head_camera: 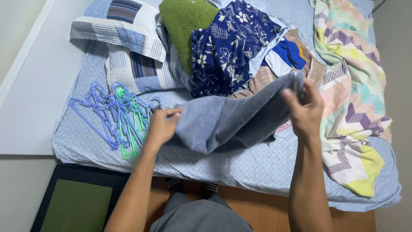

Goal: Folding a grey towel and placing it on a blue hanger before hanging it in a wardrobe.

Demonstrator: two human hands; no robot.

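Two bare hands hold one soft grey-blue terry towel (223, 118) stretched above the near half of a bed. The towel sags in a loose fold between them, its lower edge draping onto the pale blue dotted bedsheet (240, 165). The left hand (161, 126) pinches one corner, fingers curled tight around the cloth. The right hand (305, 109) grips the opposite corner higher up, thumb and fingers closed on a bunched edge.

Just behind the towel lies a heap of laundry: a dark navy shirt with white flower print (229, 47), a fuzzy green towel (184, 23) beside it, and a blue, white and orange garment (287, 56) on striped tan cloth. Left of the left hand, a tangled pile of light blue and green plastic hangers (116, 116) rests on the sheet. Beyond them sit two patchwork pillows in blue and white stripes (124, 38). A pastel quilt with zigzag patterns (356, 99) runs down the bed's right side. On the floor at lower left lies a black-bordered green mat (77, 206).
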